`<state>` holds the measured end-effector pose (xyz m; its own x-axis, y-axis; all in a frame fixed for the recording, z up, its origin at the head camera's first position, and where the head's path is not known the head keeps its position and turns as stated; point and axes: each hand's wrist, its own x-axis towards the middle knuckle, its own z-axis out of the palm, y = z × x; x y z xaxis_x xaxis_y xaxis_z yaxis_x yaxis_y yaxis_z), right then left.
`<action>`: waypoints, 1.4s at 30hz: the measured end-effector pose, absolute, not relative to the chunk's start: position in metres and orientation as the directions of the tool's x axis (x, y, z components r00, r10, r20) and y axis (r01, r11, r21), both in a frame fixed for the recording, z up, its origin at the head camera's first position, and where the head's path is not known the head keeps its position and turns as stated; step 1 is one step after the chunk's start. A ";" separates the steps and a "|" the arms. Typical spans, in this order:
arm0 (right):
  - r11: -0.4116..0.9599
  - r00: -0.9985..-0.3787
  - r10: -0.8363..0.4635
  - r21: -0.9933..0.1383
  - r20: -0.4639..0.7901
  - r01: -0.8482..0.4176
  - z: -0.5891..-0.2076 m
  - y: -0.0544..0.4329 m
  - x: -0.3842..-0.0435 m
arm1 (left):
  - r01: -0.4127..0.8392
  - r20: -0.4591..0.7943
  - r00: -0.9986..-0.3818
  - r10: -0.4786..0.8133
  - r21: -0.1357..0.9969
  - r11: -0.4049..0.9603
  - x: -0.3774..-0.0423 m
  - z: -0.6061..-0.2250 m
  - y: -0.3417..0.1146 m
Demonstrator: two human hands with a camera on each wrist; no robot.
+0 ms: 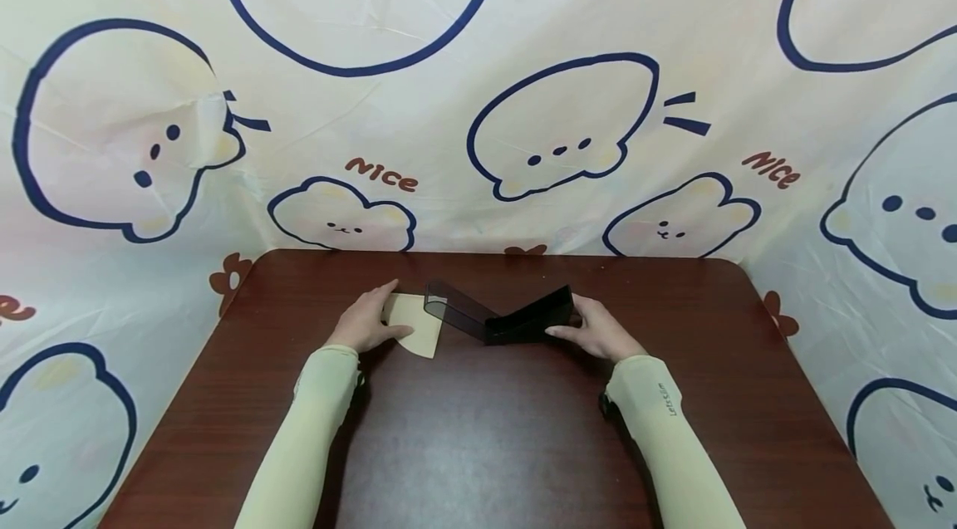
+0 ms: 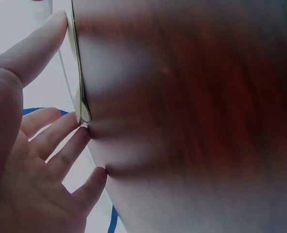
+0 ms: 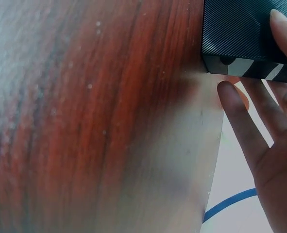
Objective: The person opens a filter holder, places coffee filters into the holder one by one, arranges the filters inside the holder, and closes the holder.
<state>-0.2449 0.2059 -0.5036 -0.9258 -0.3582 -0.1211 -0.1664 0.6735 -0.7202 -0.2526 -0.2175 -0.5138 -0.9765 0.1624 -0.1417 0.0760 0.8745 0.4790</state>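
A cream flat piece (image 1: 415,323), thin and folded at one end in the left wrist view, lies on the table; whether it is cloth or paper I cannot tell. At its left side is my left hand (image 1: 365,320), fingers spread, the thumb (image 2: 51,36) touching it and some fingertips resting on the tabletop. To the right stands a black ribbed case (image 1: 532,321), its smoky see-through lid (image 1: 465,311) swung out to the left. My right hand (image 1: 598,330) grips the case's right end, thumb on the near side; some fingers are hidden behind it.
The dark brown wooden table (image 1: 463,446) ends at a patterned cloth backdrop (image 1: 441,114) just behind the hands and the case. More of that cloth hangs at the left and right. The lid's left end overlaps the cream piece in the head view.
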 end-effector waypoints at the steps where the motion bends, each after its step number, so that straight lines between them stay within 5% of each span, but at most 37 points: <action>1: 0.674 -0.926 -0.360 -0.719 -0.118 -0.170 -0.503 0.206 -0.245 | 0.079 -0.137 -0.977 0.162 0.476 0.876 -0.252 -0.514 -0.217; 42: 0.655 -0.927 -0.366 -0.731 -0.085 -0.191 -0.508 0.208 -0.245 | 0.110 -0.080 -0.982 0.169 0.483 0.869 -0.244 -0.514 -0.212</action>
<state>-0.2451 0.2082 -0.5078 -0.9269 -0.3657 -0.0850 -0.1911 0.6545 -0.7315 -0.2444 -0.2125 -0.5145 -0.9823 0.1692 -0.0802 0.1102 0.8686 0.4831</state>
